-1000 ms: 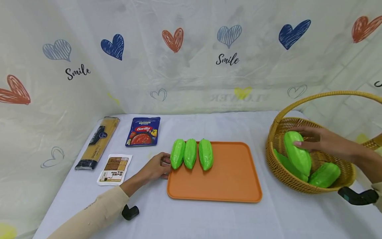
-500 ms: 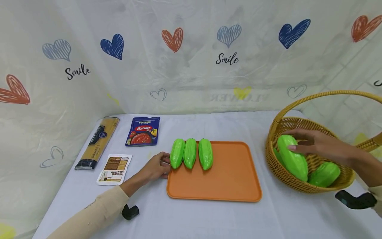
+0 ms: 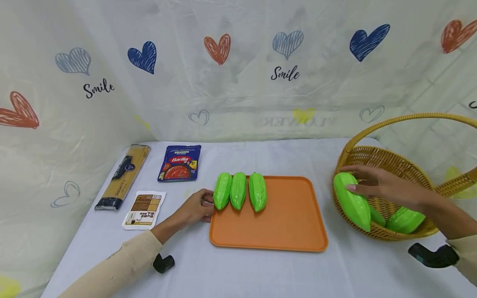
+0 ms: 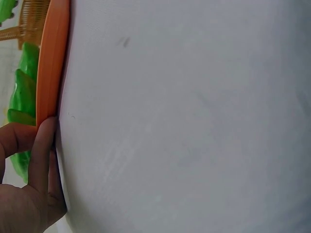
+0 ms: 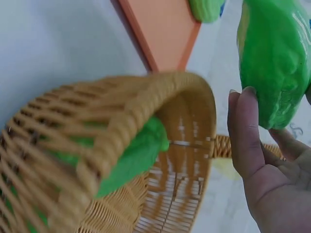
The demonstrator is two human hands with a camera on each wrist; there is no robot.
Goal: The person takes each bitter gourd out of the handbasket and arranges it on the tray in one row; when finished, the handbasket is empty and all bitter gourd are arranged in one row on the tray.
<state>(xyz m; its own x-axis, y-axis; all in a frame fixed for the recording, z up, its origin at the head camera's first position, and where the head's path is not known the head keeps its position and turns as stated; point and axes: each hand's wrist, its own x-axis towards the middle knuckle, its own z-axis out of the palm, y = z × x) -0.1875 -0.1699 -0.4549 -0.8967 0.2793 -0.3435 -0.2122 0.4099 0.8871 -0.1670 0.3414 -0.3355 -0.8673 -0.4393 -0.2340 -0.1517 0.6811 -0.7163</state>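
Note:
In the head view my right hand (image 3: 391,189) grips a green bitter melon (image 3: 352,203) by its upper part, over the left rim of the wicker basket (image 3: 344,155). The right wrist view shows this bitter melon (image 5: 274,63) between thumb and fingers, raised clear of the basket. Two more lie in the basket, one partly hidden (image 3: 377,217) and one farther right (image 3: 405,220). My left hand (image 3: 195,207) pinches the left edge of the orange tray (image 3: 272,229). Three bitter melons (image 3: 237,191) stand side by side at the tray's far left.
A spaghetti pack (image 3: 124,176), a blue sauce pouch (image 3: 179,163) and a white-edged packet (image 3: 144,210) lie on the table's left side. The basket's tall handle (image 3: 410,116) arches over its opening. A curtain with hearts (image 3: 238,91) hangs behind the table.
My right hand has carried the bitter melon leftward from inside the basket to above its left rim, uncovering part of another one. The left hand and tray have stayed put.

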